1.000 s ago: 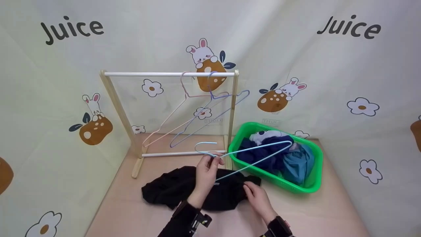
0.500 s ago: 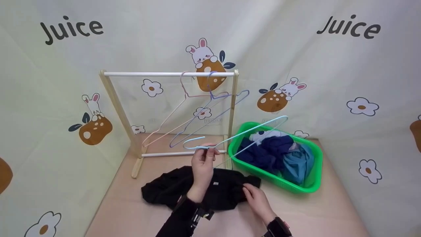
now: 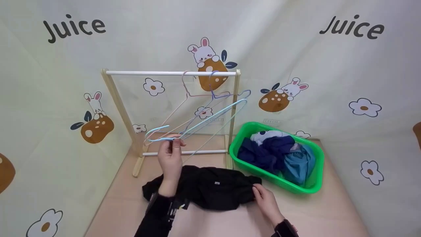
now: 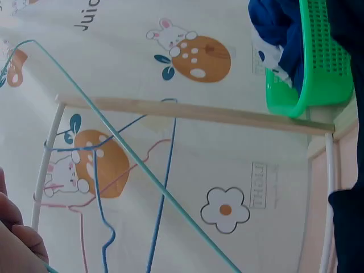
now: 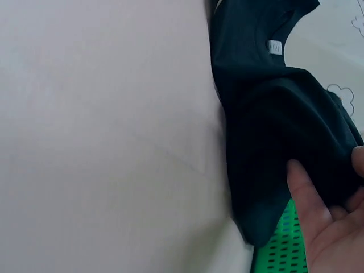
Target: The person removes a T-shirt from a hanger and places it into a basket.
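My left hand (image 3: 171, 154) grips a light blue clothes hanger (image 3: 210, 119) just below its hook, raised in front of the rack. In the left wrist view one long bar of the hanger (image 4: 139, 162) crosses the picture, with part of the left hand (image 4: 20, 244) at the edge. A black T-shirt (image 3: 218, 196) lies bunched on the table, a white label at its neckline. My right hand (image 3: 267, 204) pinches the shirt's right end between thumb and fingers. In the right wrist view the cloth of the shirt (image 5: 273, 114) drapes from these fingers (image 5: 304, 190).
Behind the shirt stands a small wooden rack with a white rod (image 3: 141, 73). A pink hanger (image 3: 188, 94) and a purple hanger (image 3: 213, 95) hang from it. To the right, a green basket (image 3: 319, 164) holds navy (image 3: 269, 151), teal (image 3: 299, 164) and white clothes.
My left hand has carried the light blue hanger left and upward, from over the shirt and basket to in front of the rack. The right hand has shifted slightly right, still pinching the T-shirt.
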### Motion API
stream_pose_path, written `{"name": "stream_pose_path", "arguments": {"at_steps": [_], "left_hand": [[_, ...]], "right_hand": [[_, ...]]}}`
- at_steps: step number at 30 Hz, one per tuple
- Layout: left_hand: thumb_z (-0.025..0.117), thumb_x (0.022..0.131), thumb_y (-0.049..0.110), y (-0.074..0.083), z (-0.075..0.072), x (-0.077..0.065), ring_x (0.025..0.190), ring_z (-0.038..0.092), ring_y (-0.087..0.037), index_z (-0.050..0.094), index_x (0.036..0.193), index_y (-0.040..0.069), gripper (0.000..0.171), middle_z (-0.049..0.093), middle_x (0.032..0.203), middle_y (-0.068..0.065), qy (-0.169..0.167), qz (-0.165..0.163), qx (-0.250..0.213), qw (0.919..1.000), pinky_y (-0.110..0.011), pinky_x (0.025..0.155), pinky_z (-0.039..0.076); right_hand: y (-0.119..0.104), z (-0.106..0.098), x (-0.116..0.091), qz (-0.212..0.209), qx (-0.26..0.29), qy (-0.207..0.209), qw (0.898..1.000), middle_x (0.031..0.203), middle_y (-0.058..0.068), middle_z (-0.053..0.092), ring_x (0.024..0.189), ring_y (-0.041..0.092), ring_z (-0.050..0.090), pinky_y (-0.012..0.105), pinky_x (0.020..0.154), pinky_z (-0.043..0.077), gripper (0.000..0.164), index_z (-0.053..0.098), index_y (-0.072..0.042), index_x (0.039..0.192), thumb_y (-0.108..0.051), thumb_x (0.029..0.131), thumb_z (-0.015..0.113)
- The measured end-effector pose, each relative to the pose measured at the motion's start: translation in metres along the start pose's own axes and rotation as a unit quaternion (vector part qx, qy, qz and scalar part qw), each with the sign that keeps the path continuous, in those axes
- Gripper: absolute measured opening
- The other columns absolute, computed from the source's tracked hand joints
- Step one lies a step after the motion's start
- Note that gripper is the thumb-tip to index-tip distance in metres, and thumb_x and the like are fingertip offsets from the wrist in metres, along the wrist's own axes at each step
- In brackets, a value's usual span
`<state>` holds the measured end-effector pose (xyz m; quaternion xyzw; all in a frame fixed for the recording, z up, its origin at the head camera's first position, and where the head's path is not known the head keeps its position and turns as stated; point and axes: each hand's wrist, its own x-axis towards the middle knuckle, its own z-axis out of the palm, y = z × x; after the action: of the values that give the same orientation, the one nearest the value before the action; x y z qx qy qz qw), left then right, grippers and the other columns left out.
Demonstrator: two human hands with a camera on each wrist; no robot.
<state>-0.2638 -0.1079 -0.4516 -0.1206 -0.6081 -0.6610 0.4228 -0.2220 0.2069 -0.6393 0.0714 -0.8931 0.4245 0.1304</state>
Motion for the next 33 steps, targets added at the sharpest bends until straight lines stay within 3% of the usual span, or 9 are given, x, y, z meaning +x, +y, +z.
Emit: {"name": "stream_pose_path", "arguments": {"at_steps": [8,14,17,21,23,26,33], "left_hand": [[0.054,0.099,-0.001,0.004,-0.031,0.032,0.073,0.061,-0.012,0.061,0.100,-0.015,0.016,0.063,0.074,-0.011,0.025,-0.045,0.040,0.9979,-0.017,0.067,0.045],[0.056,0.099,0.002,0.010,-0.047,0.044,0.072,0.061,-0.014,0.063,0.099,-0.014,0.017,0.064,0.073,-0.006,0.047,-0.039,0.062,0.9962,-0.018,0.065,0.044],[0.057,0.099,0.002,0.013,-0.055,0.050,0.072,0.061,-0.011,0.063,0.100,-0.014,0.018,0.063,0.072,0.001,0.057,-0.032,0.078,0.9948,-0.019,0.064,0.044],[0.058,0.099,0.005,0.017,-0.066,0.059,0.072,0.060,-0.007,0.064,0.102,-0.013,0.019,0.064,0.072,0.003,0.074,-0.034,0.110,0.9905,-0.018,0.065,0.043],[0.059,0.099,0.006,0.020,-0.072,0.064,0.071,0.060,-0.006,0.065,0.102,-0.012,0.019,0.064,0.072,0.004,0.085,-0.036,0.128,0.9875,-0.018,0.065,0.042],[0.060,0.099,0.009,0.026,-0.080,0.073,0.072,0.060,-0.006,0.067,0.102,-0.011,0.020,0.063,0.074,0.007,0.097,-0.040,0.152,0.9828,-0.019,0.064,0.043],[0.060,0.100,0.016,0.041,-0.104,0.094,0.072,0.056,-0.006,0.067,0.102,-0.008,0.025,0.058,0.075,0.017,0.102,-0.030,0.228,0.9678,-0.022,0.063,0.038]], "right_hand": [[0.013,-0.019,-0.001,0.123,0.095,0.003,0.988,0.119,0.016,0.067,0.113,0.030,0.060,0.041,0.094,0.048,0.027,0.066,0.002,0.119,-0.017,0.104,0.053],[0.020,-0.033,-0.002,0.183,0.161,0.007,0.970,0.129,0.024,0.059,0.122,0.032,0.053,0.041,0.101,0.042,0.038,0.057,0.011,0.128,-0.018,0.106,0.047],[0.020,-0.038,-0.003,0.208,0.245,0.012,0.947,0.127,0.025,0.059,0.113,0.026,0.059,0.039,0.094,0.049,0.040,0.052,0.015,0.129,-0.018,0.107,0.045],[0.021,-0.043,-0.005,0.222,0.390,0.014,0.893,0.112,0.013,0.066,0.095,0.016,0.068,0.039,0.081,0.056,0.033,0.056,0.012,0.121,-0.016,0.107,0.044],[0.021,-0.044,-0.005,0.217,0.428,0.012,0.877,0.105,0.005,0.067,0.092,0.014,0.068,0.039,0.080,0.056,0.028,0.059,0.007,0.113,-0.015,0.107,0.043],[0.021,-0.046,-0.004,0.209,0.461,0.012,0.862,0.099,0.000,0.067,0.094,0.012,0.067,0.040,0.080,0.056,0.024,0.060,0.000,0.104,-0.015,0.107,0.042],[0.018,-0.047,-0.005,0.217,0.462,0.015,0.860,0.102,0.001,0.068,0.093,0.012,0.068,0.038,0.080,0.056,0.026,0.060,0.004,0.115,-0.016,0.107,0.044]]}}
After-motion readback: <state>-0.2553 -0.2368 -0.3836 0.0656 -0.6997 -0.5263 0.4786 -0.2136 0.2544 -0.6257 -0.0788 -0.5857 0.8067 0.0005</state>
